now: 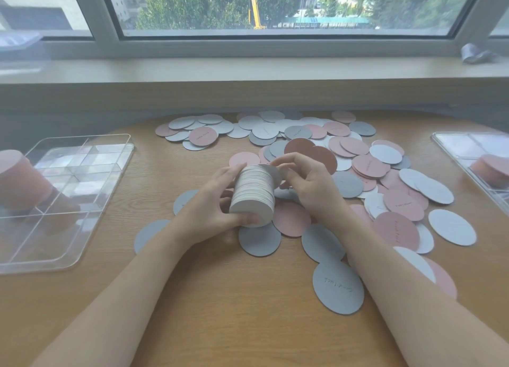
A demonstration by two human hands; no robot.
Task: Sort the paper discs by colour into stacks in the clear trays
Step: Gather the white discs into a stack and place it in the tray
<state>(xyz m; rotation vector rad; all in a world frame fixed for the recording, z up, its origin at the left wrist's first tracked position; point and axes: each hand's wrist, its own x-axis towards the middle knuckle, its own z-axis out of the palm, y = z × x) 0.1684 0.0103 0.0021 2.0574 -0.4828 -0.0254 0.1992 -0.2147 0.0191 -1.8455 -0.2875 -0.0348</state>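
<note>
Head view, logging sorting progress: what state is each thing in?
Left hand: grips white stack.
Right hand: pinches stack's far end.
White stack: held sideways above table.
Left tray: holds pink stack.
Right tray: holds pink stack.
Loose discs: scattered, unsorted.

The clear tray (66,201) left of the white disc stack (253,196) is cut by the picture's left edge, as is the pink stack (19,179) inside it, and the tray (473,157) to the right of the stack runs off the right edge with its pink discs (493,171) blurred. The left hand (212,204) hides the stack's near side and the right hand (308,184) covers its far end, while both forearms overlap loose discs (338,286) lying on the table (234,311). The lettering on those discs is too small to read
</note>
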